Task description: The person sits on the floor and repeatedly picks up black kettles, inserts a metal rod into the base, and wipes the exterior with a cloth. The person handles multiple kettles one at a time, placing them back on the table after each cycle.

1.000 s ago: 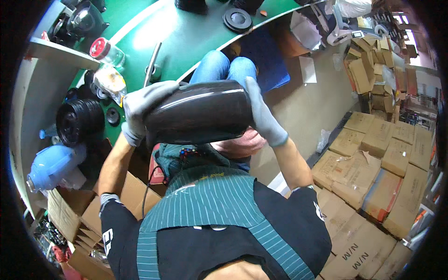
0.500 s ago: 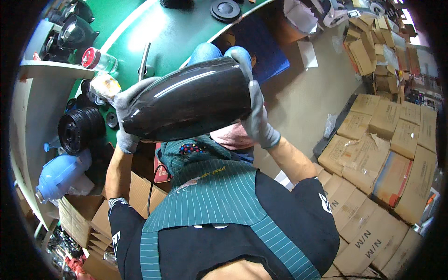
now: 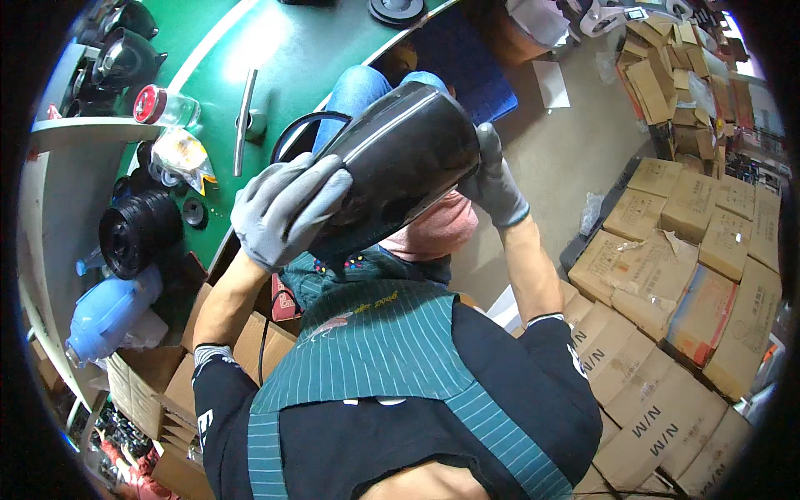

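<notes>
Above my lap, a glossy black tapered housing (image 3: 404, 158) tilts with its right end raised, held between both gloved hands. My left hand (image 3: 292, 208), in a grey glove, lies with its fingers wrapped over the lower left part. Around the other end closes my right hand (image 3: 493, 179), also gloved, some fingers hidden behind the housing. A thin black curved loop (image 3: 304, 121) shows beyond the left hand; whether it joins the housing I cannot tell. On the green table (image 3: 221, 75) a metal rod (image 3: 245, 125) stands in a small round base.
Left on the table are a red-lidded clear jar (image 3: 167, 107), a plastic bag (image 3: 183, 158) and stacked black rings (image 3: 137, 229). Black discs (image 3: 396, 10) lie at the far edge. A blue crate (image 3: 467, 75) stands beyond my knees. Cardboard boxes (image 3: 650, 267) are piled on the right.
The housing has turned, its right end rising and its left end dropping toward me. My left hand has shifted right, its fingers now over the housing's surface. The black loop has come into sight.
</notes>
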{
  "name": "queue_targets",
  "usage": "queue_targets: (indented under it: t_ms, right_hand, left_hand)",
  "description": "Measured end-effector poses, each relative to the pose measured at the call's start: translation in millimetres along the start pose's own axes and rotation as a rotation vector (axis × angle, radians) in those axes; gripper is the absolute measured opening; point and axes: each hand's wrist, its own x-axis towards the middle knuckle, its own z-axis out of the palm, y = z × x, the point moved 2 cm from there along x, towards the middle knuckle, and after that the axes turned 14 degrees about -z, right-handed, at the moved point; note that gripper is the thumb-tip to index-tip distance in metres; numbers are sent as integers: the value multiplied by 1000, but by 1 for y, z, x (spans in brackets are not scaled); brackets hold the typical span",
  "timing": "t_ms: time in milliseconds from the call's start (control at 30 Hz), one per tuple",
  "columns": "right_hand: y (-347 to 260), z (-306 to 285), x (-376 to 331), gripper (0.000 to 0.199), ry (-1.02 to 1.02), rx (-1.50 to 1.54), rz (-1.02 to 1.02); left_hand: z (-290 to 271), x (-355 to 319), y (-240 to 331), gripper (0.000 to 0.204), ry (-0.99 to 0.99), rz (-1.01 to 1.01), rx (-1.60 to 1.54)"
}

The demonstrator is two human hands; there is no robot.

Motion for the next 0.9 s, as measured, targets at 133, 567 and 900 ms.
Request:
queue_targets:
  t_ms: [133,567,900]
  right_hand:
    - [-32,32,2,72,50,57,-29]
    - [-76,43,10,49,39,-583,-390]
    - [-60,27,21,40,32,-608,-213]
  left_hand:
    - [6,-6,-3,43,31,-55,-100]
    - [45,-27,9,52,125,-143,-225]
    - [92,-74,29,79,-146,-690,-519]
